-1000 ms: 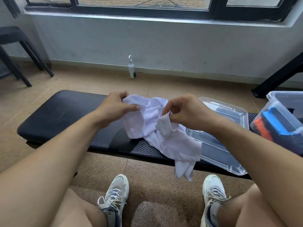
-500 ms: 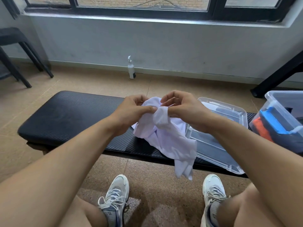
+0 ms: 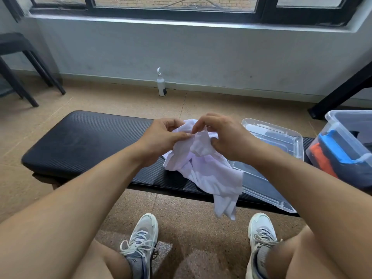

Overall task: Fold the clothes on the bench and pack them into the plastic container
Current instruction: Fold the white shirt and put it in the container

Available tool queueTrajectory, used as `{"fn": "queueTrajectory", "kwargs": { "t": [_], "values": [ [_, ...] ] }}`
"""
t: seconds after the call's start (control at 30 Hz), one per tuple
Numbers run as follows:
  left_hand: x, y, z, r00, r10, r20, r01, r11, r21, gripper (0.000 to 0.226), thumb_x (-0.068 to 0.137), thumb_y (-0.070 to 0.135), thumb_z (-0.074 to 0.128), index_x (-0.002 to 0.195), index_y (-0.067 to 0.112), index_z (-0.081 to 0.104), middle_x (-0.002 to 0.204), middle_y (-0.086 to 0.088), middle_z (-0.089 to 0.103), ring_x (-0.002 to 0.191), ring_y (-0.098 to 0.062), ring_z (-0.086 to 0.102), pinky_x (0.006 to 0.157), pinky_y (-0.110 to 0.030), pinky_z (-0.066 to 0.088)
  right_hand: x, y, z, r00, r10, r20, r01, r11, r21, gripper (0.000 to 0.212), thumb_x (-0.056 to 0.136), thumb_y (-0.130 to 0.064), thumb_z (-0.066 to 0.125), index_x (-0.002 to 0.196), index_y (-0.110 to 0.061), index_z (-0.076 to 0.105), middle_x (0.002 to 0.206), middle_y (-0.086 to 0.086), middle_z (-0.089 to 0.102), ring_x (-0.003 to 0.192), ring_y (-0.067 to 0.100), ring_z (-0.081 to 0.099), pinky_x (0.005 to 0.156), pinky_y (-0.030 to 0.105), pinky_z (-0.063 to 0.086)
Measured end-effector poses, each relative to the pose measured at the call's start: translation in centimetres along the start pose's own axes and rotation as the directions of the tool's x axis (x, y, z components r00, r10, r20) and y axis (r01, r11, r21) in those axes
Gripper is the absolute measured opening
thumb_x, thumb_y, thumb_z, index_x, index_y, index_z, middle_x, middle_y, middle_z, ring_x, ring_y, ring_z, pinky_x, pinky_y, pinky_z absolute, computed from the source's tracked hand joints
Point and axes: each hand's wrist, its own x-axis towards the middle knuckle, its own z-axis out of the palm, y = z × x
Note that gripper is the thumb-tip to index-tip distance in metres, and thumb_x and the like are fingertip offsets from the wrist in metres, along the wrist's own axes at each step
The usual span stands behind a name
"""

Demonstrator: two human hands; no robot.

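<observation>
A white garment (image 3: pixel 203 168) is pinched by the left hand (image 3: pixel 161 137) and right hand (image 3: pixel 227 137) above a black bench (image 3: pixel 84 141).

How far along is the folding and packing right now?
Done: the clear bin at right holds dark, orange and blue things, possibly packed clothes. In hand: left hand and right hand pinch the top of a crumpled white garment, unfolded, one end hanging off the black bench. Left: fold it and pack it. The clear tray beside it holds no clothes.
</observation>
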Motion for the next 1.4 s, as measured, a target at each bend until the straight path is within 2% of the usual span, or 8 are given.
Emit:
{"fn": "queueTrajectory", "kwargs": {
  "t": [0.2, 0.4, 0.8, 0.9, 1.0, 1.17, 1.3, 1.4],
  "values": [
    [-0.1, 0.2, -0.4, 0.995, 0.003, 0.095, -0.002, 1.0, -0.016, 0.028, 0.083, 0.008, 0.079, 0.11, 0.002, 0.071, 0.109, -0.017, 0.072, 0.093, -0.025, 0.065, 0.081, -0.043, 0.05, 0.1, 0.3, -0.4, 0.994, -0.019, -0.109, 0.02, 1.0, 0.009, 0.019, 0.078, 0.001, 0.072, 0.081, -0.018, 0.072, 0.082, -0.005, 0.07, 0.077, 0.013, 0.064, 0.077, 0.036, 0.055],
    [-0.3, 0.1, -0.7, 0.997, 0.024, 0.07, -0.025, 1.0, 0.017, 0.042, 0.072, 0.01, 0.084, 0.112, 0.01, 0.073, 0.114, -0.019, 0.072, 0.099, -0.036, 0.068, 0.097, -0.062, 0.049, -0.1, 0.1, -0.6, 0.991, 0.103, -0.09, -0.098, 0.994, 0.055, 0.018, 0.077, -0.006, 0.065, 0.083, -0.022, 0.07, 0.072, -0.006, 0.065, 0.063, 0.008, 0.056, 0.061, 0.025, 0.046],
    [-1.3, 1.0, -0.6, 0.973, 0.033, 0.23, -0.041, 0.999, 0.028, 0.058, 0.078, -0.005, 0.079, 0.13, 0.016, 0.062, 0.109, -0.014, 0.076, 0.104, -0.028, 0.073, 0.093, -0.038, 0.057, -0.1, 0.0, -0.4, 0.98, 0.19, -0.056, -0.185, 0.979, 0.083, 0.015, 0.081, -0.032, 0.081, 0.08, -0.028, 0.066, 0.065, -0.011, 0.06, 0.055, 0.0, 0.05, 0.055, 0.017, 0.036],
    [-1.6, 1.2, -0.2, 0.985, 0.087, 0.147, -0.099, 0.992, 0.078, 0.057, 0.07, 0.014, 0.087, 0.123, 0.017, 0.066, 0.105, -0.014, 0.076, 0.101, -0.026, 0.074, 0.09, -0.039, 0.06, -0.2, -0.2, -0.4, 0.977, 0.201, -0.07, -0.196, 0.978, 0.07, 0.017, 0.08, -0.037, 0.081, 0.079, -0.027, 0.067, 0.065, -0.01, 0.062, 0.055, 0.003, 0.05, 0.054, 0.019, 0.037],
    [-1.8, 1.5, 0.2, 0.988, 0.124, 0.095, -0.137, 0.981, 0.141, 0.036, 0.081, 0.013, 0.081, 0.115, 0.012, 0.069, 0.098, -0.013, 0.078, 0.095, -0.025, 0.076, 0.084, -0.036, 0.062, -0.2, -0.5, -0.5, 0.976, 0.205, -0.075, -0.202, 0.978, 0.045, 0.02, 0.078, -0.041, 0.083, 0.077, -0.029, 0.067, 0.067, -0.01, 0.063, 0.056, 0.003, 0.052, 0.055, 0.02, 0.038],
    [-0.2, 1.1, -2.3, 0.977, 0.203, -0.07, -0.164, 0.916, 0.365, 0.018, 0.091, 0.011, 0.073, 0.107, 0.018, 0.071, 0.093, -0.01, 0.076, 0.091, -0.032, 0.072, 0.084, -0.051, 0.06, -0.2, -1.1, -1.8, 0.97, 0.236, 0.056, -0.226, 0.964, -0.143, 0.036, 0.07, -0.051, 0.085, 0.068, -0.024, 0.062, 0.059, -0.008, 0.052, 0.054, 0.01, 0.042, 0.051, 0.027, 0.032],
    [1.0, -0.3, -5.0, 0.946, 0.194, -0.259, -0.058, 0.89, 0.452, 0.019, 0.092, 0.014, 0.07, 0.108, 0.025, 0.068, 0.095, -0.005, 0.073, 0.08, -0.015, 0.066, 0.068, -0.034, 0.057, -1.1, -2.1, -2.0, 0.972, 0.067, 0.223, -0.007, 0.965, -0.261, 0.049, 0.071, -0.061, 0.079, 0.074, -0.014, 0.065, 0.071, 0.004, 0.059, 0.07, 0.022, 0.049, 0.065, 0.033, 0.04],
    [1.8, -1.6, -6.8, 0.917, 0.157, -0.366, 0.029, 0.891, 0.454, 0.019, 0.089, 0.015, 0.07, 0.104, 0.028, 0.068, 0.096, -0.004, 0.074, 0.09, -0.022, 0.07, 0.078, -0.038, 0.058, -1.4, -3.5, -2.0, 0.955, -0.16, 0.251, 0.209, 0.961, -0.183, 0.044, 0.073, -0.061, 0.079, 0.064, -0.027, 0.052, 0.075, -0.005, 0.058, 0.085, 0.018, 0.051, 0.084, 0.032, 0.041]
  ]
}}
